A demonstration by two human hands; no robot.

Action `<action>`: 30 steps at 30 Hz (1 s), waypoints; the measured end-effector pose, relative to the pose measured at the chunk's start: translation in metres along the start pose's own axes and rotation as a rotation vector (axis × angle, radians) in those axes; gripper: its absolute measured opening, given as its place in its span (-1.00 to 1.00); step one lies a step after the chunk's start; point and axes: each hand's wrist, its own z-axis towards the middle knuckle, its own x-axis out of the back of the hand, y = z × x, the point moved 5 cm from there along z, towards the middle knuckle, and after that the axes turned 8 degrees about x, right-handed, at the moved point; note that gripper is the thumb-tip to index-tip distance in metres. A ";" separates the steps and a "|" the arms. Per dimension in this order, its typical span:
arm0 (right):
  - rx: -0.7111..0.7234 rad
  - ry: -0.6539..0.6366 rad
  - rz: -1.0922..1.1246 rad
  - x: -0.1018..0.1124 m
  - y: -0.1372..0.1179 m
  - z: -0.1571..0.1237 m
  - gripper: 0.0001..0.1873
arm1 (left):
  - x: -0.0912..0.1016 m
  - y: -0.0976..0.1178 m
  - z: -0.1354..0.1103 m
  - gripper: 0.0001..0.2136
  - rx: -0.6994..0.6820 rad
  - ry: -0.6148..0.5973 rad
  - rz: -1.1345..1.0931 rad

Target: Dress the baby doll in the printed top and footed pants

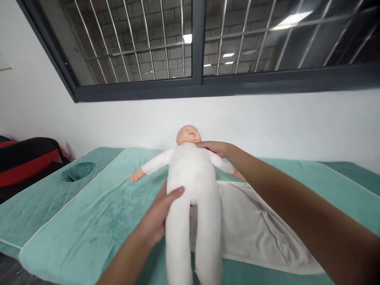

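A baby doll point(190, 174) in a white one-piece suit lies face up, held above a teal bed point(97, 213). My left hand point(162, 211) grips it under the hips, thumb across the front of its left thigh. My right hand point(214, 148) cups the doll's neck and shoulder just below the bare head point(188, 134). The doll's arms stick out sideways and its legs hang toward me. A cream-white towel point(261, 229) lies spread on the bed beneath and to the right of the doll.
The bed is pushed against a white wall under a dark-framed barred window point(196, 43). A round face hole point(77, 171) sits in the mattress at left. A black and red bag point(26, 160) rests at the far left.
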 end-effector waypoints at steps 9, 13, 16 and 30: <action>-0.119 0.045 -0.074 0.028 0.080 -0.189 -0.34 | -0.129 -0.129 -0.030 -0.22 0.222 -0.154 -0.197; -0.188 0.253 -0.339 0.031 0.101 -0.210 -0.25 | -0.138 -0.146 -0.031 -0.23 0.248 -0.082 -0.169; -0.263 0.378 -0.479 0.028 0.099 -0.214 -0.14 | -0.124 -0.139 -0.026 -0.40 0.231 -0.066 0.030; 0.014 -0.329 -1.098 -0.102 0.052 -0.100 -0.64 | 0.012 -0.054 0.096 -0.76 -0.294 0.343 1.081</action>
